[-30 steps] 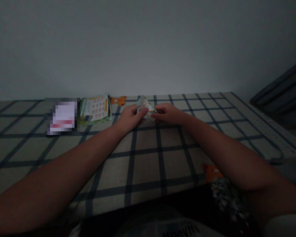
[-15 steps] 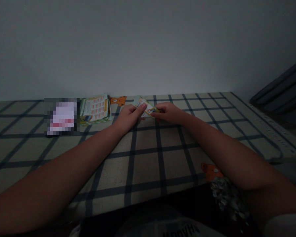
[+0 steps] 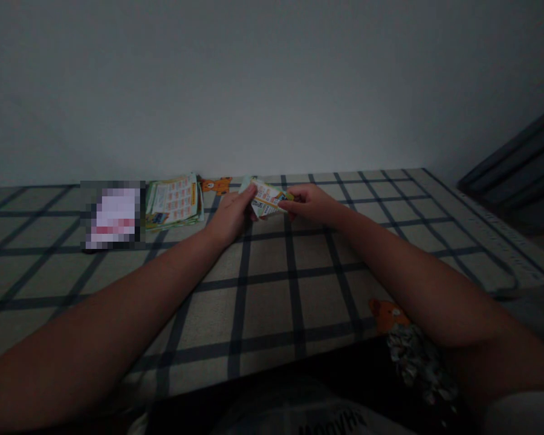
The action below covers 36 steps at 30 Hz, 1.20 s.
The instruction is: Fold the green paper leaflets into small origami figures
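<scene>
- Currently, the left hand point(image 3: 232, 212) is gripping the left end of a small, folded-looking, white printed paper with orange, yellow and green markings point(image 3: 266, 197), its thumb lying over the upper face.
- Opposite it, the right hand point(image 3: 309, 203) is pinching the right end of the same paper between thumb and fingers, near a yellow-green corner.
- The paper is sitting between the two hands, over the far part of a pale tablecloth with dark blue checks point(image 3: 272, 290); whether its lower edge is touching the cloth, I cannot tell.
- Left of the left hand, a loose stack of green-bordered printed paper sheets point(image 3: 174, 200) is lying on the tablecloth, its edges fanning slightly out of line.
- Just beside that stack, on its left, a pale, dark-edged flat object point(image 3: 115, 211) is resting, too pixelated to identify.
- An orange printed bear point(image 3: 216, 185) is showing on the cloth just right of the stack.
- Beyond the tablecloth's far edge, a plain grey wall point(image 3: 272, 90) is rising.
</scene>
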Each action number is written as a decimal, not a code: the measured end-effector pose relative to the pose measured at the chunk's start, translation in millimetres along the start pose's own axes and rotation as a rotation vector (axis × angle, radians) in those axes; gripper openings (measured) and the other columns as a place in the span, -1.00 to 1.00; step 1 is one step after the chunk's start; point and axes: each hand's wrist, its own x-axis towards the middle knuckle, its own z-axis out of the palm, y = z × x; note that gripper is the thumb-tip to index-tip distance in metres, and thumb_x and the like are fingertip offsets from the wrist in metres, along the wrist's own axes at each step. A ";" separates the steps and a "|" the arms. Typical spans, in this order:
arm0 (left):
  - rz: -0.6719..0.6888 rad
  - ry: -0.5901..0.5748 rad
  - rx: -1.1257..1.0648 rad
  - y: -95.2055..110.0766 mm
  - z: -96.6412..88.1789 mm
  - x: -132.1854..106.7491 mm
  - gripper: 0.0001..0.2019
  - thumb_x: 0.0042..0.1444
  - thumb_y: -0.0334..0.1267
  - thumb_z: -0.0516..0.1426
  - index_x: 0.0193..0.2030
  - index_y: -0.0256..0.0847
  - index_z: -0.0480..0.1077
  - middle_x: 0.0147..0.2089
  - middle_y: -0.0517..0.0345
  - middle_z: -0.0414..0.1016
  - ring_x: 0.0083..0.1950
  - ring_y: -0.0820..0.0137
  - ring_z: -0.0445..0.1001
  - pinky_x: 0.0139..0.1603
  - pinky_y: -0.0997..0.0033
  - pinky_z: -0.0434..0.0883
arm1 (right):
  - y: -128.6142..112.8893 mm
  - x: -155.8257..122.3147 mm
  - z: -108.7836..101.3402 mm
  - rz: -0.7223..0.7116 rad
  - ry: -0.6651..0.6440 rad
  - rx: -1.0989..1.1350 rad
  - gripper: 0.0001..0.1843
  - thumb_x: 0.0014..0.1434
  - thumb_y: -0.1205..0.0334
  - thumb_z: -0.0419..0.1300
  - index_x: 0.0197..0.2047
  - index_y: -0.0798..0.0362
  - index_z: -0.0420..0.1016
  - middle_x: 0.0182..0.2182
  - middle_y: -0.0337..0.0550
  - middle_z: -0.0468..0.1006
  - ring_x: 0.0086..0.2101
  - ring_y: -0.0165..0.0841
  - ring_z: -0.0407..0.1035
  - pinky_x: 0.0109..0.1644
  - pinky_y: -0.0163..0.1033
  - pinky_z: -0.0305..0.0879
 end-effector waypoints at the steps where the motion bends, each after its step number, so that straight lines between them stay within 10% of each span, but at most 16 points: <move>1: -0.003 0.021 0.005 1.3 0.5 0.0 -0.42 0.22 0.29 0.14 -0.53 -0.20 0.46 -0.56 0.08 0.45 -0.55 0.39 0.36 -0.51 0.35 0.28 | 0.7 0.3 -0.3 0.008 0.010 -0.006 -0.62 0.27 -0.04 0.20 -0.38 0.11 0.41 -0.53 -0.25 0.43 -0.50 -0.48 0.20 -0.43 -0.32 0.05; 13: 0.033 0.026 -0.179 9.0 3.5 0.1 -0.60 0.03 0.11 0.32 -0.41 -0.24 0.55 -0.35 0.01 0.62 -0.35 0.33 0.52 -0.36 0.37 0.41 | -1.1 0.7 -0.2 0.024 0.120 0.190 -0.72 0.22 0.04 0.27 -0.24 0.13 0.49 -0.43 -0.20 0.54 -0.43 -0.46 0.40 -0.37 -0.35 0.35; 36: 0.107 -0.040 0.226 20.2 1.3 -9.5 -0.62 0.09 0.07 0.33 -0.47 -0.24 0.56 -0.52 0.15 0.48 -0.50 0.43 0.34 -0.46 0.39 0.21 | 7.0 2.7 -4.2 -0.001 0.088 0.152 -0.70 0.23 0.02 0.27 -0.26 0.12 0.45 -0.46 -0.23 0.46 -0.43 -0.42 0.39 -0.37 -0.33 0.31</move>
